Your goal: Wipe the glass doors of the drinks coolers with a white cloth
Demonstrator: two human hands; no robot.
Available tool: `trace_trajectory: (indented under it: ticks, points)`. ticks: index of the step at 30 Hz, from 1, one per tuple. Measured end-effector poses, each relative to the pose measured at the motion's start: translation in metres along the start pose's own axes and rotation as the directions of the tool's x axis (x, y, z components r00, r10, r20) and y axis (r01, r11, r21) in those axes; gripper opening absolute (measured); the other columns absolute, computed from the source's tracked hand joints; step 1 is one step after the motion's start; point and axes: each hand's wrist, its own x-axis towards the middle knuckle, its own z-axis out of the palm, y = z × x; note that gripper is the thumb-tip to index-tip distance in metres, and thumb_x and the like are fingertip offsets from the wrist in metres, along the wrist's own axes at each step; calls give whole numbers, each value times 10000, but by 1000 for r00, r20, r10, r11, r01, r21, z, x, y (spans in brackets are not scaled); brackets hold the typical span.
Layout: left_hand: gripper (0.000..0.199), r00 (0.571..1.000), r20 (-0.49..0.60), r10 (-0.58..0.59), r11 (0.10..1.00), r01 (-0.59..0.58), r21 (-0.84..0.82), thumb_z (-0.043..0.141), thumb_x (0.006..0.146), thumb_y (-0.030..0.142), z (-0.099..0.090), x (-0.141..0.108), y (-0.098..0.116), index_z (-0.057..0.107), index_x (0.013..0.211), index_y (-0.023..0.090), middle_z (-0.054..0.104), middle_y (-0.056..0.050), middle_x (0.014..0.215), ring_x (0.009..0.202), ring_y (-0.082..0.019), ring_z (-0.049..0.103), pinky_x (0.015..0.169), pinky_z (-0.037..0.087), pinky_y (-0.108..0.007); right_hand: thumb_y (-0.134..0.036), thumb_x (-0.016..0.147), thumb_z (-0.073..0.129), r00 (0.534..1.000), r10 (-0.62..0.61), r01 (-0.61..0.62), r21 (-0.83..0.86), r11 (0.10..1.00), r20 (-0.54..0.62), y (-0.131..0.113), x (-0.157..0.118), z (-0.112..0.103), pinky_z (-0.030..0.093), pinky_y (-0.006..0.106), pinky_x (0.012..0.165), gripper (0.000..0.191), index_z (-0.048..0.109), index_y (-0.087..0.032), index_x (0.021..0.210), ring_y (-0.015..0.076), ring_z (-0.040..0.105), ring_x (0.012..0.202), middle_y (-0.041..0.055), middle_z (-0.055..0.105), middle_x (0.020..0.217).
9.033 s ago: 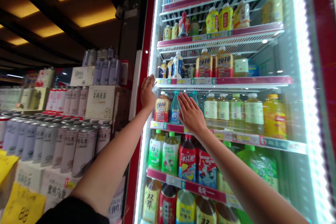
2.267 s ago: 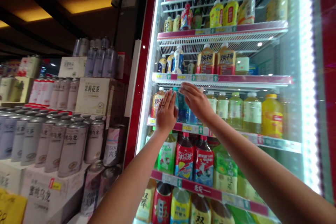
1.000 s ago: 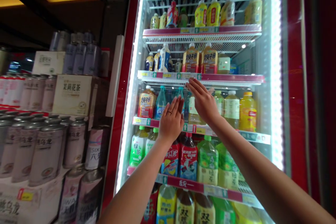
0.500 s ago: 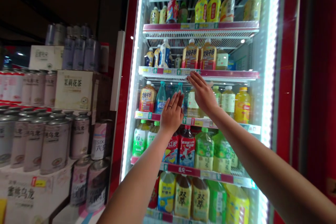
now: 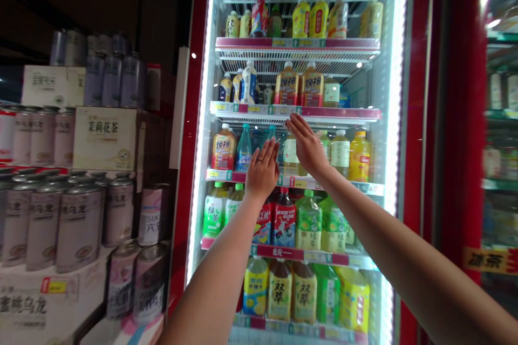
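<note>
Both of my arms reach out before a lit drinks cooler with shelves of bottles. My left hand [image 5: 262, 171], a ring on one finger, is held up with its fingers stretched and nothing in it. It covers part of a blue bottle [image 5: 244, 151] row on the third full shelf. Higher and to the right, my right hand [image 5: 308, 146] is also flat with fingers extended, empty. Its fingertips overlap the price rail [image 5: 340, 114]; I cannot tell whether they touch anything. Beside it stand a pale-labelled bottle [image 5: 290, 155] and a yellow bottle [image 5: 359, 157].
On the left, grey-pink cans [image 5: 80, 226] are stacked with cartons [image 5: 103, 137]. Green tea bottles [image 5: 309, 221] and red bottles [image 5: 284, 219] fill a lower shelf. The cooler's red frame [image 5: 416, 172] runs down its right side, with another shelved cooler [image 5: 501, 151] beyond.
The view has turned slightly to the right, so the cooler sits further left and the second one shows at the right edge. Both hands keep nearly the same pose.
</note>
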Motion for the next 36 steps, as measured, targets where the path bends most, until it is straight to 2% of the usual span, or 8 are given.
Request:
trace_trajectory:
  ticks: [3, 7, 10, 15, 21, 25, 30, 36]
  points:
    - [753, 1000, -6, -2, 999, 2, -37, 368, 1084, 160, 1, 0, 0, 38, 1758, 213, 288, -56, 1798, 1678, -223, 275, 1386, 322, -511, 42, 985, 361, 999, -34, 34, 1, 999, 40, -7, -5, 3, 447, 558, 1324, 850, 320, -389, 1717, 240, 353, 1643, -9, 495, 1711]
    - [707, 1000, -6, -2, 997, 1, -79, 357, 1085, 162, 1, 1, -1, 138, 1756, 198, 310, -58, 1793, 1677, -220, 273, 1394, 305, -507, 37, 1000, 336, 988, -79, 77, 20, 997, 132, -7, -25, -7, 422, 535, 1337, 792, 389, -334, 1697, 224, 326, 1655, 15, 452, 1737]
    - [697, 1000, -1, -11, 996, 11, -91, 358, 1077, 157, -1, 2, -1, 183, 1751, 196, 325, -56, 1788, 1673, -215, 287, 1395, 300, -494, 14, 1014, 348, 996, -13, 13, -1, 1000, 93, -6, -30, -13, 413, 537, 1343, 766, 399, -337, 1693, 226, 341, 1650, 12, 470, 1728]
    - [774, 999, -48, 10, 996, -15, -90, 379, 1064, 136, 3, -3, -2, 53, 1759, 236, 313, -64, 1789, 1666, -233, 314, 1383, 314, -528, 14, 1008, 335, 993, 116, -117, -62, 991, -22, -4, -15, -7, 431, 539, 1337, 814, 330, -389, 1715, 227, 359, 1643, -18, 503, 1707]
    - [872, 994, -91, 57, 997, -62, -55, 440, 1055, 148, 11, -14, -6, -74, 1752, 255, 208, -45, 1818, 1687, -252, 250, 1409, 244, -516, -13, 1044, 340, 1000, 3, 0, -101, 995, 24, 4, -13, 0, 434, 446, 1342, 749, 354, -339, 1719, 195, 333, 1656, -7, 477, 1727]
    - [793, 996, -76, 50, 995, -56, -84, 419, 1076, 165, 8, -13, -4, 29, 1762, 238, 215, -62, 1814, 1688, -274, 253, 1408, 222, -552, -53, 1078, 301, 998, -17, 21, -74, 997, 64, 4, -26, -5, 360, 427, 1379, 643, 456, -234, 1676, 188, 292, 1671, 34, 477, 1728]
    - [703, 994, -106, 25, 993, -37, -110, 403, 1092, 190, 8, -10, -2, 177, 1757, 217, 280, -77, 1794, 1674, -281, 298, 1399, 243, -562, -52, 1074, 298, 973, -78, 92, -54, 994, 219, 10, -32, -19, 331, 404, 1383, 675, 425, -304, 1687, 149, 256, 1677, -40, 427, 1755]
    - [723, 992, -124, -12, 992, -4, -126, 417, 1056, 166, 12, -5, 11, 209, 1746, 116, 255, -135, 1799, 1687, -273, 256, 1405, 246, -525, -9, 1042, 289, 993, 42, -38, -46, 998, 106, 12, -7, -10, 310, 441, 1397, 759, 329, -330, 1728, 177, 271, 1678, -46, 402, 1769]
